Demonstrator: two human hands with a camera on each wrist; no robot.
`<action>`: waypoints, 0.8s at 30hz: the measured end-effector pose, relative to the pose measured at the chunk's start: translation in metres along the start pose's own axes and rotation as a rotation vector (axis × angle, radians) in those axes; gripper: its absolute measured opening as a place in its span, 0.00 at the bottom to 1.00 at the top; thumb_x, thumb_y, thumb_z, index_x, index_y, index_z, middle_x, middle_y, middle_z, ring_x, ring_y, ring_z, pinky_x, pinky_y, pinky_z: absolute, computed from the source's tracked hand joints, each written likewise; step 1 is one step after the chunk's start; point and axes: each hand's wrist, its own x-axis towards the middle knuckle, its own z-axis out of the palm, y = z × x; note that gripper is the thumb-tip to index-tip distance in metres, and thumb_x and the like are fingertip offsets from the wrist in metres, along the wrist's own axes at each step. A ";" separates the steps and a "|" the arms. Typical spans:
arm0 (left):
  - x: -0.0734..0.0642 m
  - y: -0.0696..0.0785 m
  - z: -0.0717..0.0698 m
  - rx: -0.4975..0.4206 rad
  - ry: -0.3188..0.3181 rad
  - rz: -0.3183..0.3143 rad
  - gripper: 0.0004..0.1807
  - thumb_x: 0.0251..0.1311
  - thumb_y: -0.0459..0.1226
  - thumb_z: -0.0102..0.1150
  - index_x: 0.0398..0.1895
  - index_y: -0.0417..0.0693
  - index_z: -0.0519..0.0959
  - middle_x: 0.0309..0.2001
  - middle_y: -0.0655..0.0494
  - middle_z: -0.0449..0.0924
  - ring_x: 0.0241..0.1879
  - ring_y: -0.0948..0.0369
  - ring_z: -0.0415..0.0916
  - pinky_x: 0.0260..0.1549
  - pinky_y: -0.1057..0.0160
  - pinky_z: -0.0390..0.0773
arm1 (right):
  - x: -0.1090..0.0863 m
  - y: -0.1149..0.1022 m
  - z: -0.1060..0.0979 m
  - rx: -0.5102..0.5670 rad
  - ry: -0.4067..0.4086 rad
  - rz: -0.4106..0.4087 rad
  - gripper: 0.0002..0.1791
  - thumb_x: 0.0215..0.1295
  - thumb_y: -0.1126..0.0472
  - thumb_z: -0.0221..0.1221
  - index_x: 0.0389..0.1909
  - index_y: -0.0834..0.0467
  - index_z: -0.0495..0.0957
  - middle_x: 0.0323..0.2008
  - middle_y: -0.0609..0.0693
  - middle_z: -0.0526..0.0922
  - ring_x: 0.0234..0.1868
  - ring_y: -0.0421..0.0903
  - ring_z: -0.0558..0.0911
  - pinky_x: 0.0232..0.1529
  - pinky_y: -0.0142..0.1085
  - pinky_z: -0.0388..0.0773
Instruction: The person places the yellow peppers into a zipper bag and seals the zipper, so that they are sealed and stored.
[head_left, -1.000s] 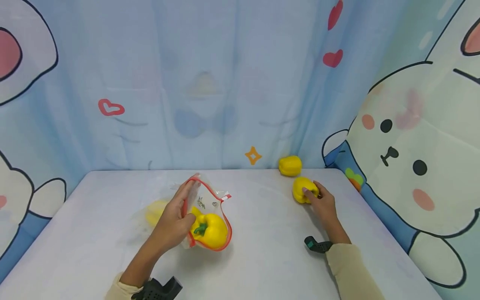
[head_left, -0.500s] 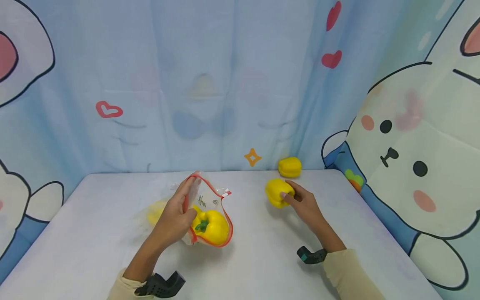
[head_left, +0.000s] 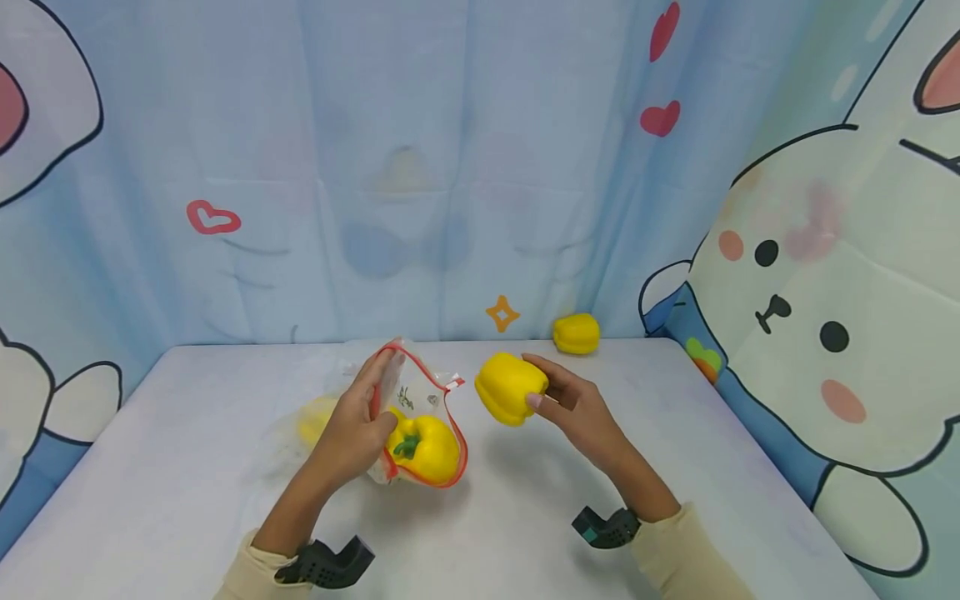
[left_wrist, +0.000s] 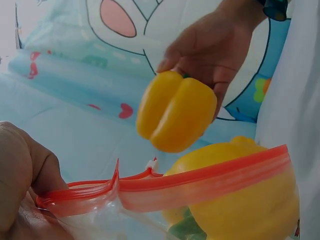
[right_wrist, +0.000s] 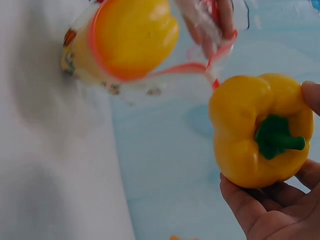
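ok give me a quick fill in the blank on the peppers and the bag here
1. The right hand holds a ____ bell pepper above the table.
2. The left hand grips the rim of a clear zip bag with a ____ seal strip.
3. The stem of the pepper in the bag mouth is ____.
4. A third pepper lies by the ____ at the table's far edge.

Missing words: yellow; red; green; curtain
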 end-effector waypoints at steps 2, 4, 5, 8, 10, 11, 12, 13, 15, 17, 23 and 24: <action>0.000 0.000 0.001 -0.001 0.000 0.004 0.43 0.56 0.21 0.45 0.77 0.44 0.50 0.77 0.55 0.43 0.71 0.52 0.49 0.61 0.53 0.66 | -0.003 -0.009 0.004 0.019 -0.030 -0.035 0.30 0.69 0.61 0.57 0.70 0.59 0.64 0.64 0.56 0.70 0.55 0.53 0.77 0.53 0.36 0.77; -0.001 0.000 0.003 -0.004 -0.005 0.011 0.42 0.56 0.21 0.45 0.77 0.44 0.50 0.77 0.55 0.42 0.72 0.53 0.47 0.62 0.54 0.64 | -0.006 -0.016 0.008 0.046 -0.067 -0.066 0.30 0.69 0.62 0.57 0.70 0.60 0.64 0.65 0.56 0.70 0.55 0.53 0.77 0.52 0.37 0.77; -0.001 0.000 0.003 -0.005 -0.010 0.018 0.42 0.56 0.21 0.45 0.77 0.43 0.49 0.77 0.54 0.42 0.72 0.53 0.46 0.63 0.55 0.62 | -0.007 -0.019 0.010 0.062 -0.088 -0.085 0.30 0.68 0.63 0.57 0.70 0.61 0.64 0.65 0.56 0.70 0.55 0.52 0.77 0.53 0.37 0.77; -0.002 0.000 0.005 -0.009 -0.025 0.036 0.42 0.56 0.20 0.44 0.77 0.42 0.49 0.77 0.55 0.42 0.73 0.55 0.44 0.65 0.55 0.58 | -0.008 -0.026 0.015 0.118 -0.154 -0.136 0.30 0.68 0.66 0.55 0.70 0.63 0.62 0.64 0.58 0.70 0.54 0.53 0.77 0.53 0.39 0.77; -0.003 0.001 0.006 -0.015 -0.035 0.044 0.42 0.56 0.20 0.44 0.77 0.42 0.48 0.77 0.55 0.42 0.74 0.55 0.43 0.66 0.55 0.56 | -0.009 -0.029 0.019 0.142 -0.189 -0.161 0.30 0.68 0.67 0.55 0.70 0.65 0.62 0.64 0.60 0.69 0.54 0.52 0.77 0.54 0.39 0.77; -0.003 0.001 0.006 -0.017 -0.039 0.047 0.42 0.56 0.20 0.43 0.77 0.42 0.48 0.77 0.55 0.41 0.74 0.56 0.43 0.66 0.55 0.56 | -0.009 -0.030 0.021 0.155 -0.204 -0.170 0.30 0.68 0.67 0.54 0.70 0.66 0.62 0.64 0.60 0.69 0.55 0.53 0.77 0.54 0.39 0.76; -0.004 0.001 0.007 -0.019 -0.040 0.046 0.43 0.56 0.20 0.43 0.77 0.42 0.48 0.77 0.56 0.41 0.74 0.56 0.43 0.66 0.54 0.56 | -0.009 -0.031 0.023 0.163 -0.216 -0.176 0.30 0.68 0.67 0.54 0.70 0.66 0.62 0.65 0.61 0.69 0.55 0.53 0.77 0.54 0.39 0.76; -0.004 0.001 0.007 -0.021 -0.042 0.046 0.43 0.56 0.20 0.43 0.77 0.43 0.47 0.77 0.57 0.41 0.74 0.56 0.43 0.66 0.54 0.56 | -0.009 -0.031 0.025 0.173 -0.228 -0.182 0.30 0.68 0.66 0.54 0.70 0.66 0.62 0.65 0.61 0.69 0.55 0.52 0.77 0.55 0.39 0.76; -0.005 0.002 0.007 -0.024 -0.041 0.043 0.43 0.56 0.21 0.43 0.77 0.44 0.47 0.77 0.57 0.41 0.73 0.55 0.44 0.66 0.54 0.58 | -0.009 -0.033 0.030 0.196 -0.254 -0.183 0.30 0.68 0.65 0.54 0.70 0.67 0.62 0.65 0.61 0.68 0.56 0.53 0.77 0.55 0.40 0.76; -0.006 0.003 0.008 -0.040 -0.045 0.033 0.43 0.56 0.21 0.43 0.77 0.45 0.47 0.77 0.57 0.41 0.72 0.54 0.47 0.63 0.52 0.63 | -0.010 -0.033 0.034 0.220 -0.282 -0.183 0.29 0.69 0.64 0.54 0.70 0.67 0.62 0.65 0.62 0.68 0.56 0.54 0.77 0.55 0.40 0.76; -0.008 0.005 0.010 -0.054 -0.046 0.030 0.43 0.56 0.21 0.44 0.77 0.47 0.48 0.77 0.57 0.41 0.70 0.52 0.50 0.60 0.52 0.67 | -0.011 -0.031 0.044 0.262 -0.352 -0.183 0.30 0.70 0.62 0.55 0.70 0.65 0.62 0.66 0.62 0.68 0.55 0.55 0.78 0.54 0.42 0.77; -0.009 0.006 0.010 -0.045 -0.045 0.035 0.43 0.56 0.21 0.44 0.77 0.46 0.48 0.77 0.56 0.41 0.71 0.53 0.49 0.61 0.53 0.66 | -0.011 -0.030 0.045 0.269 -0.360 -0.184 0.30 0.70 0.62 0.55 0.71 0.65 0.61 0.66 0.62 0.68 0.55 0.55 0.78 0.54 0.42 0.76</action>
